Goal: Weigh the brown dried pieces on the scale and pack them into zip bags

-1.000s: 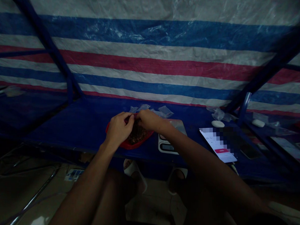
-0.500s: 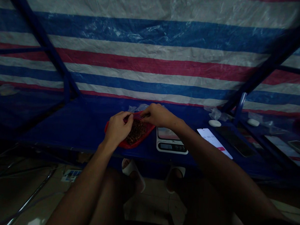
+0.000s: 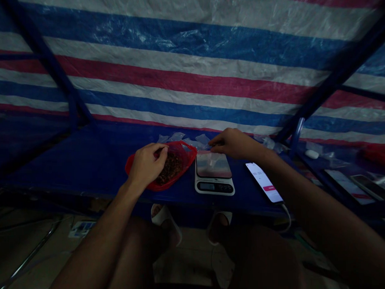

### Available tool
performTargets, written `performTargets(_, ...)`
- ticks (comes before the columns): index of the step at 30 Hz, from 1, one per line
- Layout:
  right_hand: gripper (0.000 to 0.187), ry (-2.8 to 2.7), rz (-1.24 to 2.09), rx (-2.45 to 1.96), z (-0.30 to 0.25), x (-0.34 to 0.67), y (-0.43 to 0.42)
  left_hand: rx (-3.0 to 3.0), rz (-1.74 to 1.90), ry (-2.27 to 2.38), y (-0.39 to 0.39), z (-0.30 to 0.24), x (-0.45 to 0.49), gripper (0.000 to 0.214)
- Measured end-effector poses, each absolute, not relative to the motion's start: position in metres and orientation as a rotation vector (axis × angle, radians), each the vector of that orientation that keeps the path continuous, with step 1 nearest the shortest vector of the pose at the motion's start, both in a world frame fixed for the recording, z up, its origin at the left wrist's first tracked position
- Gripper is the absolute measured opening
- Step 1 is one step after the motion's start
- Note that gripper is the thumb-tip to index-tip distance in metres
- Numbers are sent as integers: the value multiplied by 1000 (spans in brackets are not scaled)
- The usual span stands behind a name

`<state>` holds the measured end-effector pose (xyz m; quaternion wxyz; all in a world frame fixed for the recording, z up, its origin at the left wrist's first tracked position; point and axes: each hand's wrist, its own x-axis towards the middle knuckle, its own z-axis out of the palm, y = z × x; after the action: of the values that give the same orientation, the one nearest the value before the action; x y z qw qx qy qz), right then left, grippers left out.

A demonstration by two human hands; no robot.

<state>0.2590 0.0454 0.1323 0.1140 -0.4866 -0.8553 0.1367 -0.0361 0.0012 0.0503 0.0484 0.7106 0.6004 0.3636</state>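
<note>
An open red plastic bag (image 3: 187, 158) stands on the blue surface, with brown, dried-looking pieces (image 3: 172, 168) inside. My left hand (image 3: 149, 163) is closed at its left and back rim, thumb and fingers pinched on the plastic. To the right sits a white digital scale (image 3: 214, 190) with a shiny plate; its display is too dim to read. Over the plate's back right corner is my right hand (image 3: 233, 144), fingertips pinched together. What those fingers hold is too dark to make out. A pale, see-through patch shows on the plate below them, perhaps a reflection.
Small clear plastic bags (image 3: 200, 141) lie behind the scale. A lit phone (image 3: 265, 183) with a cable is on the right, under my forearm. Blue metal frame bars (image 3: 50, 61) rise at both sides before a striped tarp (image 3: 177, 79). The surface (image 3: 95, 164) extends left.
My right hand has moved from the red bag rightward to above the scale. My left hand stays at the bag. The view has shifted slightly, uncovering the scale's plate.
</note>
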Motion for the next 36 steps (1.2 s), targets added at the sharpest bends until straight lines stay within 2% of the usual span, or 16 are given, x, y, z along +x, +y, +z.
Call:
performTargets(16, 21, -2577, 478, -1422, 107, 261, 49, 2131, 1075, 1825, 0, 50, -35, 40)
performTargets(36, 18, -2762, 382, -1463, 116, 257, 52, 2143, 1046, 1779, 0, 51, -34, 42)
